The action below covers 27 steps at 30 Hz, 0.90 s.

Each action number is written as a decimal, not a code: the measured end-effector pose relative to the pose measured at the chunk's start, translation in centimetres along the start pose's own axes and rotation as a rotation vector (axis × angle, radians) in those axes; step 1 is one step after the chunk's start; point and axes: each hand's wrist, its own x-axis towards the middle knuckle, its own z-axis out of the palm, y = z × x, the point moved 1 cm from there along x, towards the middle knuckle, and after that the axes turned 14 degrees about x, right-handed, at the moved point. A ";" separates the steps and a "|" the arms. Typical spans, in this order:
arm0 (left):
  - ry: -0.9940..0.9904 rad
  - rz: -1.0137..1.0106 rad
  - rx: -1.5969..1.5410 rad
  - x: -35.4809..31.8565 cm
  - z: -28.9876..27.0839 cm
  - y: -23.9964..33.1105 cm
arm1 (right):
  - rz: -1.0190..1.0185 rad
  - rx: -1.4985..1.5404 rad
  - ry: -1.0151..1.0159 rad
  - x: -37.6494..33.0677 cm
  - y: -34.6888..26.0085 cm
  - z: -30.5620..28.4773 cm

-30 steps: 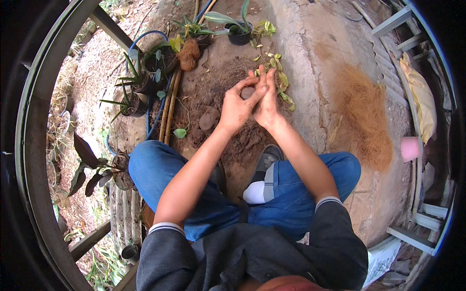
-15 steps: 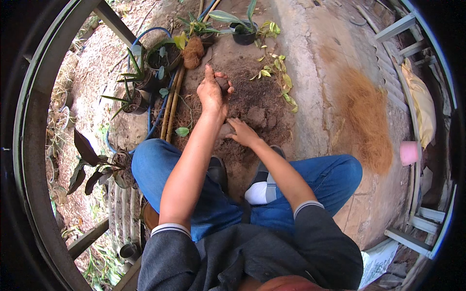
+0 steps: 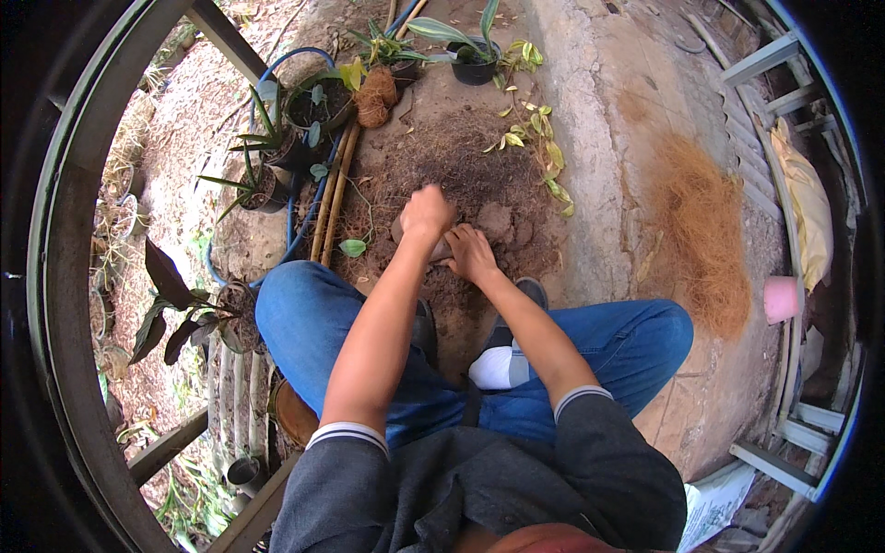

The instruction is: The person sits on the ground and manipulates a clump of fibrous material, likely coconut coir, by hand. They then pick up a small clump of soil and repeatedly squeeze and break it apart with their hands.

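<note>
Over the dark loose soil between my knees, my left hand is turned back upward and curled closed. Its fingertips, and whatever they hold, are hidden beneath it. Just right of and nearer than it, my right hand reaches with bent fingers onto a small greyish-brown object. Both hands mostly cover that object, so I cannot tell its kind. Flattened clods of soil lie right of the hands.
Potted plants and bamboo poles line the left. A black pot with a striped-leaf plant stands at the far side. Trailing variegated vine lies right of the soil. Brown fibre is spread on the concrete, near a pink pot.
My left hand has turned from palm up, cupping a dark clump, to palm down, and has come lower and nearer to my right hand. The right hand has shifted slightly.
</note>
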 end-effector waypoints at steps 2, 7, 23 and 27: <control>-0.128 -0.027 0.180 0.0 2.9 -1.8 | 0.046 -0.064 -0.020 -0.1 -0.7 -0.1; -0.293 0.047 0.420 -0.1 5.9 -3.3 | 0.071 -0.054 -0.085 0.4 1.1 -0.3; -0.392 0.292 0.571 0.4 8.9 -4.1 | -0.071 0.063 -0.164 1.5 3.0 -3.2; -0.398 0.222 0.489 0.1 8.7 -4.1 | -0.056 0.016 -0.193 0.9 1.9 -3.7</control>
